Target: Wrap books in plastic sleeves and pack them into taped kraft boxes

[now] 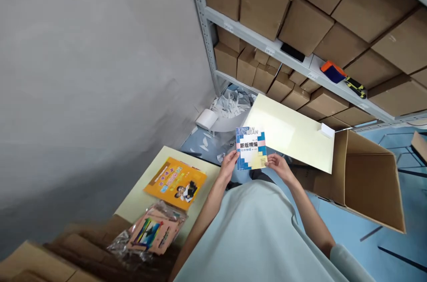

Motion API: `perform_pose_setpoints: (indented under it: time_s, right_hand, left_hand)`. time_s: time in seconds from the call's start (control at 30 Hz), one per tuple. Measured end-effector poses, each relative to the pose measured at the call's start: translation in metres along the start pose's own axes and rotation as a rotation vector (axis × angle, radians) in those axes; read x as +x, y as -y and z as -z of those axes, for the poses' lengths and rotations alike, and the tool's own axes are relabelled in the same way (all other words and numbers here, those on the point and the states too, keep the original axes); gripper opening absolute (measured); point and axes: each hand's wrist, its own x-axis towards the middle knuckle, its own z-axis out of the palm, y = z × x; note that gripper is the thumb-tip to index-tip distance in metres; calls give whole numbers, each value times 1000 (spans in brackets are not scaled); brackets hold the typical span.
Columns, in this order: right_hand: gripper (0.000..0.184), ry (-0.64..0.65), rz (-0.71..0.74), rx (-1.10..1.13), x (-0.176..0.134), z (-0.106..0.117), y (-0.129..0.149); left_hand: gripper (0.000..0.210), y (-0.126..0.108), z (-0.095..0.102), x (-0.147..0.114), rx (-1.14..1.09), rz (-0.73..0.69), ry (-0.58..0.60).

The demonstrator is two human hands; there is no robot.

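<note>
A small blue and white book [251, 149] with Chinese print on its cover is held up in front of my body. My left hand [229, 164] grips its left edge, fingers closed. At its lower right corner, my right hand [279, 167] pinches the cover. To the left, an orange book [176, 183] lies on a pale yellow table [131, 197]. Nearer to me on that side are pink booklets [155, 234] in clear plastic wrapping.
A pale yellow tabletop [283, 128] stands ahead, with a small white block [326, 130] on it. To its right is an open cardboard box [373, 179]. Shelves [293, 66] of cartons rise behind. A white roll [207, 119] and crumpled paper [233, 103] lie near the wall.
</note>
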Motion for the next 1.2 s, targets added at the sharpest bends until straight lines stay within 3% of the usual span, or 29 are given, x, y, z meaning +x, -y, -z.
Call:
perform_pose_setpoints:
  time_s: [0.1,0.2,0.37,0.53,0.67,0.87,1.1,1.2]
  right_hand:
    - [58,-11,-84,104,8,37,-7]
    - [67,54,-122,195,30,67,-8]
    - [68,90,-81,300,82,117,6]
    - [63,21,-18,309,127,183,17]
    - [55,-11,28,279,149,230,19]
    - [62,-87,51,276,156,259,28]
    - [56,-200,53,308,140,249,41]
    - [57,-246,57,355,141,241,36]
  left_hand:
    - [61,-27,-38,17,111,-45,104]
    - [58,-42,-77,32,174,-40,133]
    - [61,-42,-149,59,226,32,131]
    - [57,-38,-224,90,313,-55,92]
    - [50,-38,-269,110,375,-78,98]
    - [47,-45,-297,133,456,-28,169]
    - [52,-55,-308,155,437,23,236]
    - [55,-55,-310,158,390,47,213]
